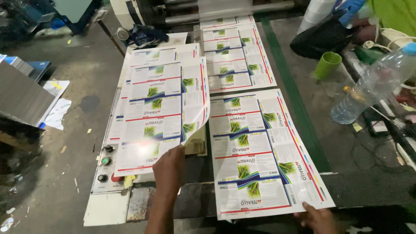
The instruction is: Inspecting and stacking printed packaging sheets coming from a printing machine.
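Item: glossy printed sheet [162, 110], lower left centre of the frame. White ground with repeated label panels, green plant pictures, blue curved bands, thin red lines and a strip of small colour patches along one edge. Its right edge curls up off the stack and catches a glare. The left hand [170, 167] pinches its lower right corner, fingers closed on the sheet.

Item: stack of like sheets [149, 56] beneath the lifted one, lying flat, upper edges showing in the upper centre.

Item: second printed sheet [266, 156], centre to lower right, lying flat just beside the first. The right hand [318, 219] rests on its lower right corner at the bottom edge of the frame; whether the fingers grip the corner or only press on it cannot be told.

Item: third printed sheet [236, 56], top centre, flat, leading up to a metal roller [225, 14].

Surface: dark, worn machine bed [355, 186] with a green stripe running along it, right of centre. A pale control panel [104, 173] with round buttons sits at lower left.

Surroundings: grimy concrete floor [65, 143] with paper scraps, left. A green cup [327, 65] and a clear plastic bottle [372, 86] lying tilted, upper right, near another person's dark sleeve [320, 37].
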